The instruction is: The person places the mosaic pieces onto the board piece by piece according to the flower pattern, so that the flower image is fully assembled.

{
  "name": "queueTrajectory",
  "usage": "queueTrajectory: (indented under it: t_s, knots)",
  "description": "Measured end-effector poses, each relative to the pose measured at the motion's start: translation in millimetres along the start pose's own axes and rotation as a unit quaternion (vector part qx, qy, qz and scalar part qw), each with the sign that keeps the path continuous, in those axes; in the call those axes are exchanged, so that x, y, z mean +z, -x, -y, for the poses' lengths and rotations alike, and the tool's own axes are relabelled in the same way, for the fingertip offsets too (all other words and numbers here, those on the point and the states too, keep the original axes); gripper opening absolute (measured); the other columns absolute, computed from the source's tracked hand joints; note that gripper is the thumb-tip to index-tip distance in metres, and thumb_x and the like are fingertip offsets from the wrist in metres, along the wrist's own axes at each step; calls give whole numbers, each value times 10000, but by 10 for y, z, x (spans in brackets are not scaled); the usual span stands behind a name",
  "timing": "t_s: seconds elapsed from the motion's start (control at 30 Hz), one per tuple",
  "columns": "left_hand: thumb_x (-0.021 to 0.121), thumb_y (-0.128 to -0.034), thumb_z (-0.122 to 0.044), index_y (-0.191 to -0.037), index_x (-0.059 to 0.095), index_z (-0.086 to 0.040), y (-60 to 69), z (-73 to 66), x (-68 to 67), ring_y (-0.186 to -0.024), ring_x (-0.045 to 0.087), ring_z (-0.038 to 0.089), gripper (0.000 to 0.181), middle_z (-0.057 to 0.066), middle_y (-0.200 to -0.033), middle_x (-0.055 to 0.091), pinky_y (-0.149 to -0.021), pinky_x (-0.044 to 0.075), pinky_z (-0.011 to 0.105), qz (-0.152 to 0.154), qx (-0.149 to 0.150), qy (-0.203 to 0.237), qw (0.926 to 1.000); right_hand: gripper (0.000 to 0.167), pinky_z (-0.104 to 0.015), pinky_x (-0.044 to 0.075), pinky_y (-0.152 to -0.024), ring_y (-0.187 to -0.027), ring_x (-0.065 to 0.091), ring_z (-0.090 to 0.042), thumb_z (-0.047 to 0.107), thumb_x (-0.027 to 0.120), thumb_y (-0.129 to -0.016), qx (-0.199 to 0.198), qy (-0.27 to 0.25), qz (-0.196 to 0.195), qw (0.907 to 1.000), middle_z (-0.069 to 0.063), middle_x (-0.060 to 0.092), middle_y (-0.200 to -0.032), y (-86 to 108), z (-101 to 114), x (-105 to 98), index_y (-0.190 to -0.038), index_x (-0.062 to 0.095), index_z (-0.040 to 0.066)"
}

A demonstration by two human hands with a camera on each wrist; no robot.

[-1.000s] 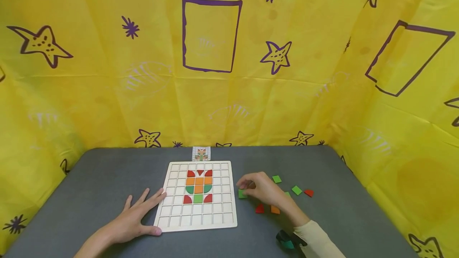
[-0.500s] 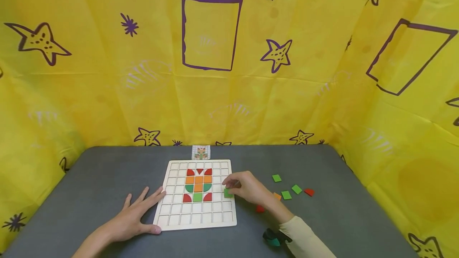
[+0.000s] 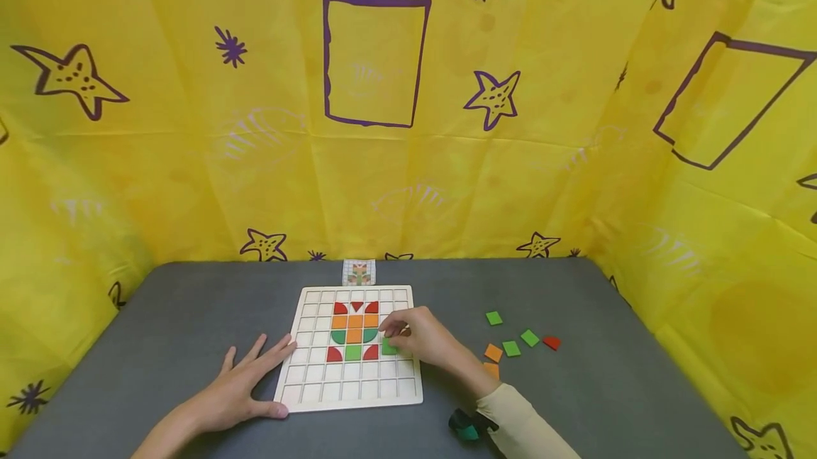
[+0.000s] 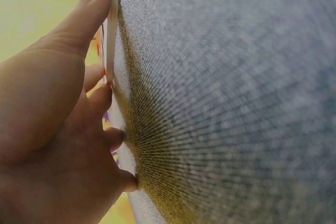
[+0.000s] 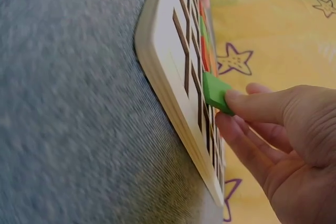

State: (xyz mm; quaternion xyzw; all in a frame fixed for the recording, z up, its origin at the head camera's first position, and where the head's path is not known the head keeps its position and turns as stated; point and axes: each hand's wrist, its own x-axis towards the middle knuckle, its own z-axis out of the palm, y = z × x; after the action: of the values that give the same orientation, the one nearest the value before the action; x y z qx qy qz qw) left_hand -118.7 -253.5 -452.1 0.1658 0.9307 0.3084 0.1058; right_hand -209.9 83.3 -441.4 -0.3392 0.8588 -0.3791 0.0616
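Observation:
A white grid board (image 3: 347, 391) lies on the table, with red, orange and green tiles set in its middle cells. My right hand (image 3: 421, 337) pinches a green square tile (image 5: 215, 94) between thumb and fingers, over the board's right part, just right of the lower red tile (image 3: 371, 353). In the right wrist view the tile is tilted, one edge at the grid. My left hand (image 3: 236, 388) rests with spread fingers at the board's left edge, thumb and a fingertip touching it. The left wrist view shows the thumb (image 4: 86, 17) along the board's rim.
Behind the board lies a small pattern card (image 3: 359, 272). Loose tiles lie on the grey table (image 3: 613, 388) to the right: several green squares (image 3: 529, 338), orange squares (image 3: 493, 352) and a red piece (image 3: 552, 343). A yellow printed cloth (image 3: 396, 182) hangs behind and at the sides.
My right hand has carried the green tile leftward from the table beside the board to over its right-hand cells. My left hand has stayed at the board's edge.

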Motion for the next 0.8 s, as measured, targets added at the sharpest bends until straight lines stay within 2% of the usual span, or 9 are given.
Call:
queueTrajectory:
  t_s: [0.2,0.43,0.8]
  knots:
    - [816,-670,-527,-1491,421,-146,2,-12,0,-1402,50,591,987,161,-1575,302,-969,-98,794,18,-71,0,10000,179,-173,520,-758,-762,575,-15,3,725,-858,143,86,46,9998,49,692,-851,4,6,53,-1009,746,97]
    - [812,-674,-533,-1497,413,-154,3,-9,1,-1405,57,586,990,153,-1577,302,-968,-93,794,49,-114,-35,9999,180,-164,518,-743,-739,570,-12,-28,726,-844,103,222,58,9997,18,692,-828,16,23,76,-983,746,84]
    - [815,-666,-535,-1499,410,-160,-16,3,9,-1404,57,588,999,154,-1577,302,-967,-89,796,111,-202,-83,9997,174,-166,513,-727,-753,583,4,-14,743,-837,58,498,74,9987,72,682,-826,18,31,102,-965,746,104]
